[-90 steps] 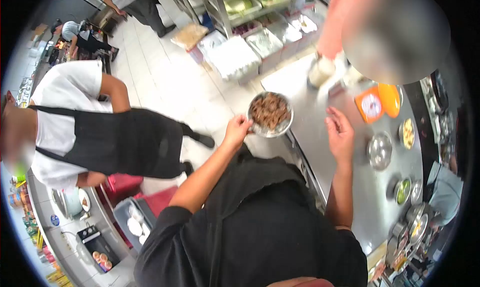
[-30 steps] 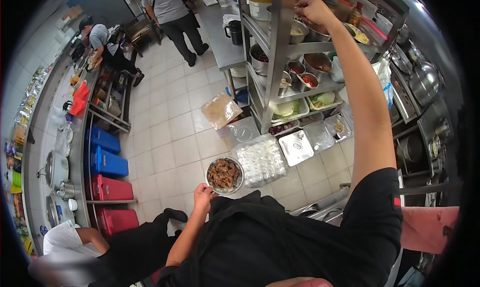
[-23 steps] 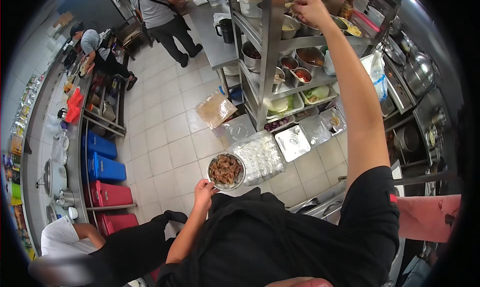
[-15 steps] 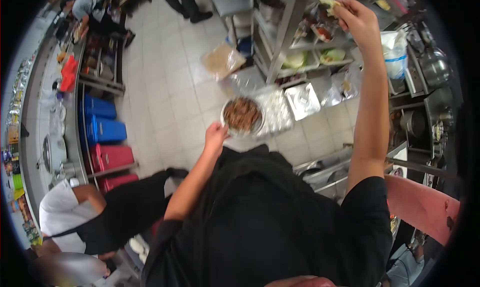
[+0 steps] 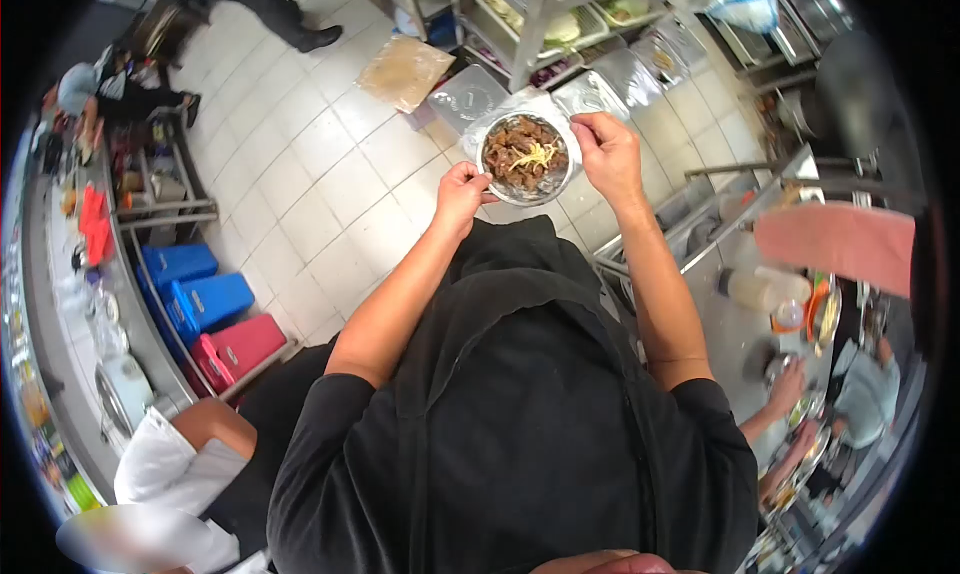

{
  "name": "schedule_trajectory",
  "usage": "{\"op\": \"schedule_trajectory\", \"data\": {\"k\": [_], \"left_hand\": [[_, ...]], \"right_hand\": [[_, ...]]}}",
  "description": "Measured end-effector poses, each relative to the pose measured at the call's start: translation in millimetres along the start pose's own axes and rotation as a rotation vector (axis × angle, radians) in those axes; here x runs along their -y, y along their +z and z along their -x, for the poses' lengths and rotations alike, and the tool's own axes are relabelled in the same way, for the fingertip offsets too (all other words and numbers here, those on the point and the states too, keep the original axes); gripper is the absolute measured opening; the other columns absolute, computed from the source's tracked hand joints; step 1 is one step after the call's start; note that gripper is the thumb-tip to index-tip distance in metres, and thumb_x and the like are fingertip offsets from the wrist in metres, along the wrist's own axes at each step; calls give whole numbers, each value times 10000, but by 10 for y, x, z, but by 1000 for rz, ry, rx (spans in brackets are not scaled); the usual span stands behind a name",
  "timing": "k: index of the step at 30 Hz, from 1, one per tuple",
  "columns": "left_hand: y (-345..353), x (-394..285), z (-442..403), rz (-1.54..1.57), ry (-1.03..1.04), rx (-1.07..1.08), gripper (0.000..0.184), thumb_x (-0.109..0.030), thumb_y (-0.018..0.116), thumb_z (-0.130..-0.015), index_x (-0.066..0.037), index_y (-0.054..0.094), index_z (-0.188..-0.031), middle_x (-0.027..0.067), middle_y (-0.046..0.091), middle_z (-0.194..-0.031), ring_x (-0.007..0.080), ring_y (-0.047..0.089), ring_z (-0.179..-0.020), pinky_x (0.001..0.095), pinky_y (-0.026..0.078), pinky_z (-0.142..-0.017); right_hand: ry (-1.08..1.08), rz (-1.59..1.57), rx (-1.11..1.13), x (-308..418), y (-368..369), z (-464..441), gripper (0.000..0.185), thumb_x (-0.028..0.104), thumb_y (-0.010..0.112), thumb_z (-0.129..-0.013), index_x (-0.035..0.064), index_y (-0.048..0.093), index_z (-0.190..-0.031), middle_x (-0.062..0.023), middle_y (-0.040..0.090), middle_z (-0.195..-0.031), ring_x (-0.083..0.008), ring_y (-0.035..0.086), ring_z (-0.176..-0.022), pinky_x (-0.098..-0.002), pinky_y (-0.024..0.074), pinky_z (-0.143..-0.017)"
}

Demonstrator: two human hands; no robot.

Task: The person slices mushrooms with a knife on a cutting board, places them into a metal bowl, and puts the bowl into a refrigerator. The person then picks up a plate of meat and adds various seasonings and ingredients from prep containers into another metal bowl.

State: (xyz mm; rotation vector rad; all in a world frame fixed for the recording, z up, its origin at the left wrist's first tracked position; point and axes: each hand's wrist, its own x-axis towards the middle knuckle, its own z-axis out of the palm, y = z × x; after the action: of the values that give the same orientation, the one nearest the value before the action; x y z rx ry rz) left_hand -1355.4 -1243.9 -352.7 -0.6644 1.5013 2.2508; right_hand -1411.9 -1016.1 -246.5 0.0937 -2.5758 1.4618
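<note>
A round metal bowl (image 5: pixel 486 181) of browned meat pieces (image 5: pixel 513 141) is in front of my chest, with pale yellow shredded strips (image 5: pixel 540 156) on top of the meat. My left hand (image 5: pixel 464 199) grips the bowl's near-left rim between thumb and fingers. Close by the bowl's right rim is my right hand (image 5: pixel 608 154), its fingers pinched together. Whether they touch the rim or hold a small thing cannot be made out.
Beyond the bowl, a metal rack (image 5: pixel 530 44) has trays of cut vegetables (image 5: pixel 562 29). Blue bins (image 5: pixel 212 299) and a red bin (image 5: pixel 240 349) line the left counter. A co-worker in white (image 5: pixel 180 464) is close on my left; another's hands (image 5: pixel 788 389) work at the right counter.
My right hand has come down from the rack to the bowl. Yellow strips, earlier in that hand, now lie on the meat. My view has turned, and the bowl appears farther right and higher.
</note>
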Motion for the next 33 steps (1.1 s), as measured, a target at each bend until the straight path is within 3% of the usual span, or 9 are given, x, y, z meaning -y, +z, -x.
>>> {"op": "schedule_trajectory", "data": {"k": [3, 5, 7, 10, 12, 15, 17, 24, 33], "left_hand": [[-76, 11, 111, -40, -32, 36, 51, -8, 624, -895, -16, 580, -870, 65, 619, -828, 166, 643, -729, 323, 606, -628], [-138, 17, 149, -102, -78, 77, 67, -41, 654, -884, -2, 600, -893, 79, 623, -858, 176, 646, -755, 326, 602, -636], [-282, 147, 89, -130, -79, 162, 60, -45, 648, -890, -14, 617, -932, 71, 621, -870, 162, 642, -772, 305, 595, -628], [-279, 93, 1, -143, -174, 229, 46, -18, 612, -911, -47, 580, -899, 59, 635, -887, 155, 645, -775, 295, 597, -625], [-273, 63, -79, -123, -198, 317, 100, -26, 607, -929, -56, 551, -853, 60, 626, -843, 149, 638, -735, 291, 605, -621], [-293, 62, -218, -191, -243, 446, 122, -32, 608, -934, -59, 538, -838, 50, 614, -827, 139, 623, -702, 288, 606, -616], [-269, 7, -283, -253, -271, 537, 117, -36, 607, -931, -71, 542, -841, 34, 596, -808, 130, 613, -689, 293, 605, -614], [723, 648, 566, -386, -350, 739, 106, -150, 604, -979, -50, 575, -1001, 85, 652, -985, 204, 671, -874, 353, 613, -714], [576, 1168, 550, -706, -342, 550, 181, -214, 609, -964, -40, 581, -1010, 95, 652, -1001, 200, 667, -839, 316, 568, -657]], "right_hand": [[110, 10, 139, 141, -16, 330, 190, -3, 691, -819, -1, 720, -1007, -114, 697, -873, -198, 675, -778, -317, 535, -706], [-40, 155, 284, -29, 38, 592, 269, 21, 699, -784, 47, 731, -1050, -157, 672, -1204, -312, 621, -1122, -404, 489, -975], [41, 203, 99, -141, 112, 864, 352, 79, 731, -777, 52, 702, -1126, -163, 635, -1283, -353, 581, -1202, -398, 445, -1045], [358, 286, -155, -249, 49, 1099, 426, 233, 752, -803, 8, 643, -1147, -189, 674, -1126, -297, 662, -935, -387, 536, -819], [558, 198, -90, -524, 162, 1355, 392, 284, 740, -830, -36, 657, -1040, -197, 697, -943, -318, 692, -874, -410, 557, -774], [898, -356, -76, -527, 327, 1649, 279, 228, 703, -860, -36, 646, -928, -150, 677, -830, -247, 697, -723, -364, 577, -616], [907, -375, -259, -377, 460, 1735, 188, 154, 649, -880, -29, 621, -851, -106, 638, -740, -185, 669, -616, -323, 564, -508], [889, -540, -549, -506, -642, 3014, 125, 80, 578, -885, -36, 624, -877, -99, 655, -757, -189, 678, -644, -345, 593, -558], [865, -599, -859, -547, -1503, 3825, 114, 66, 581, -868, -23, 650, -888, -71, 662, -762, -155, 657, -635, -321, 571, -549]]}}
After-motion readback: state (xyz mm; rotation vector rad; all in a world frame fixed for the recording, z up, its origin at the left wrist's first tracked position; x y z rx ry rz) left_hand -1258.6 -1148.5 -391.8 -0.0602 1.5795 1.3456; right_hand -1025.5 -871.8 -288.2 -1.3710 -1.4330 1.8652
